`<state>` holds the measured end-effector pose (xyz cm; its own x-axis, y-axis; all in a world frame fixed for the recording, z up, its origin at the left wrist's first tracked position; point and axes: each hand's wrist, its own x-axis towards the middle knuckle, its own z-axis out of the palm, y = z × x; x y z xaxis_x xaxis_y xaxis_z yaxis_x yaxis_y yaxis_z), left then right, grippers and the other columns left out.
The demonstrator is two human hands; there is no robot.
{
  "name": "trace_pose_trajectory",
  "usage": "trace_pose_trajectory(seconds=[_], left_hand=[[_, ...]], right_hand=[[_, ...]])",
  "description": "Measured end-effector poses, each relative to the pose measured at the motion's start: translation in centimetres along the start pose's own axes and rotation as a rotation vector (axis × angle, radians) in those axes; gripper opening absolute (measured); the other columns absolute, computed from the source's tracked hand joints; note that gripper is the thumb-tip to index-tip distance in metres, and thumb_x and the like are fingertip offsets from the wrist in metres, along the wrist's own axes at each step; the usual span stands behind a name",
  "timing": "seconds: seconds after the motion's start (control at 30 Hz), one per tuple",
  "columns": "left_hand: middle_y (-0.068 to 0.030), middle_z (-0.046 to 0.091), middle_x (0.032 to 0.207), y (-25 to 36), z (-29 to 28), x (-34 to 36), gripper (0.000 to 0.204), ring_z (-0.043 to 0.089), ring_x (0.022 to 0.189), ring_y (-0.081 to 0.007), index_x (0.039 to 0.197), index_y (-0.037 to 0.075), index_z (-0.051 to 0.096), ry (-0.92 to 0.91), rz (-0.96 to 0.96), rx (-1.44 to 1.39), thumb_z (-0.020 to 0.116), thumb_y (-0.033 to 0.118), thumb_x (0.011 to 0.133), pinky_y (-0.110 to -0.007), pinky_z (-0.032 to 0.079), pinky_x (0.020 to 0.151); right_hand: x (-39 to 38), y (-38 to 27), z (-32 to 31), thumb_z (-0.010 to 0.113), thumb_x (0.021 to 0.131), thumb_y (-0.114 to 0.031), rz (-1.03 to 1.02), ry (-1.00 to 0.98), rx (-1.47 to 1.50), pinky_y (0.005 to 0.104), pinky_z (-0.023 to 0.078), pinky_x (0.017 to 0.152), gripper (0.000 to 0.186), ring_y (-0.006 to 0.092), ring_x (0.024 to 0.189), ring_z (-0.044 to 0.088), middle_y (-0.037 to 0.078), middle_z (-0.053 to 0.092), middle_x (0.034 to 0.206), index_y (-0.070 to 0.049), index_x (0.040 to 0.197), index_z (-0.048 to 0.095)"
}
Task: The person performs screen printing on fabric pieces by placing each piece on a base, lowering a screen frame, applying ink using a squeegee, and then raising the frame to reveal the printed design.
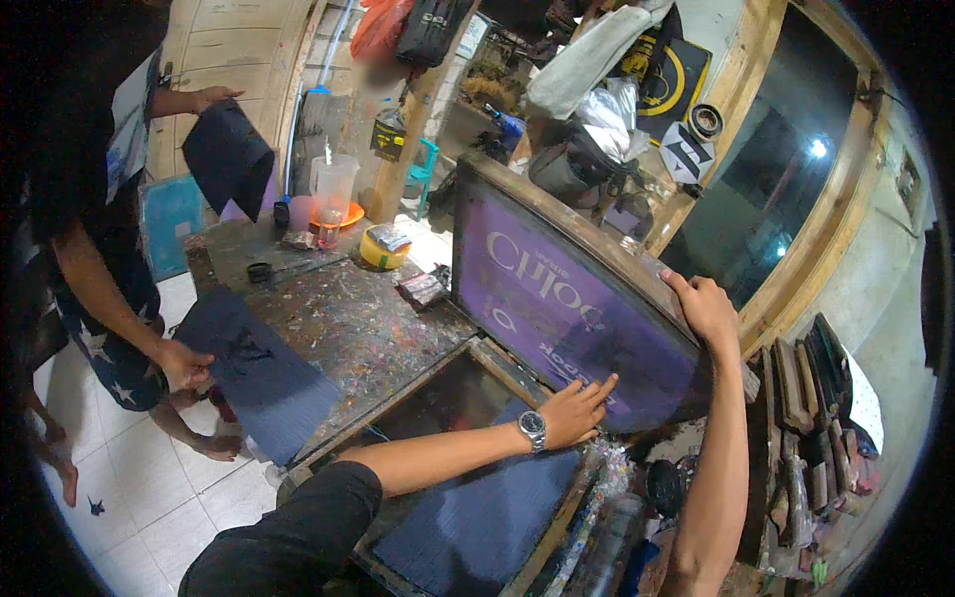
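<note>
A screen-printing frame (567, 289), with purple mesh, pale lettering and a wooden rim, stands tilted up in front of me. My right hand (701, 306) grips its upper wooden edge near the right corner. Fingers extended, my left hand (571, 413) reaches to the lower part of the mesh; a fingertip seems to touch a dark smudge there. It holds nothing, and a metal watch (532, 428) is on its wrist. Below my left forearm lies a dark blue sheet (468, 532) on the printing bed.
At left, a co-worker holds a dark sheet (227, 157) and touches another dark sheet (254, 368) on the paint-spattered table (368, 313). A clear jug (333, 184) and yellow tub (385, 246) stand behind. Wooden squeegees (796, 398) stack at right; bottles (612, 532) sit nearby.
</note>
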<state>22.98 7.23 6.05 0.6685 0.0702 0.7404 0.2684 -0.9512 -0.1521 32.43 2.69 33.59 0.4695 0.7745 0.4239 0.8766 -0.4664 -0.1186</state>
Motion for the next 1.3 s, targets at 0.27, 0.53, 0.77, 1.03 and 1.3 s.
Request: trace_pose_trajectory(seconds=[0.27,0.53,0.77,1.03,1.3], left_hand=[[-0.0195,0.039,0.149,-1.2,0.7,0.9,0.036,0.046,0.126,-0.0274,0.112,0.002,0.066,-0.011,0.005,0.120,0.058,0.024,0.086,-0.043,0.040,0.100],[-0.0182,0.046,0.144,-1.0,-0.1,1.4,0.028,0.048,0.119,-0.0259,0.104,0.002,0.067,-0.001,0.024,0.078,0.055,0.021,0.086,-0.040,0.039,0.097],[-0.0142,0.054,0.122,-1.4,-0.2,0.7,0.022,0.050,0.111,-0.0265,0.100,0.005,0.061,0.087,0.081,-0.059,0.057,0.016,0.082,-0.038,0.041,0.091],[-0.0120,0.048,0.094,-2.5,-1.3,-4.7,0.023,0.051,0.094,-0.0306,0.101,0.005,0.055,0.021,-0.047,-0.286,0.058,0.006,0.077,-0.042,0.047,0.079],[-0.0159,0.054,0.102,-8.6,-0.8,-15.3,0.034,0.055,0.100,-0.0363,0.103,0.003,0.057,-0.067,-0.345,-0.233,0.062,-0.003,0.070,-0.043,0.050,0.083]], right_hand=[[0.3,-0.4,0.0,0.048,0.082,-0.072,-0.025,-0.004,-0.002,0.0476,0.045,0.096,0.078,0.0431,0.111,0.061,0.029,0.066,0.111,-0.001,0.103,0.071],[0.9,0.5,0.0,0.046,0.083,-0.072,-0.033,-0.010,0.002,0.0476,0.046,0.096,0.077,0.0419,0.111,0.062,0.027,0.066,0.112,-0.003,0.104,0.072],[1.8,0.9,0.3,0.047,0.082,-0.073,-0.031,0.011,0.002,0.0470,0.046,0.096,0.077,0.0412,0.111,0.062,0.028,0.066,0.111,-0.004,0.104,0.073],[2.3,1.2,0.5,0.048,0.081,-0.074,-0.027,0.030,0.017,0.0467,0.047,0.095,0.078,0.0417,0.108,0.063,0.028,0.067,0.109,-0.003,0.100,0.074],[3.4,1.7,0.2,0.048,0.081,-0.074,-0.017,-0.023,0.009,0.0465,0.047,0.094,0.078,0.0413,0.107,0.064,0.028,0.067,0.108,-0.002,0.100,0.074]])
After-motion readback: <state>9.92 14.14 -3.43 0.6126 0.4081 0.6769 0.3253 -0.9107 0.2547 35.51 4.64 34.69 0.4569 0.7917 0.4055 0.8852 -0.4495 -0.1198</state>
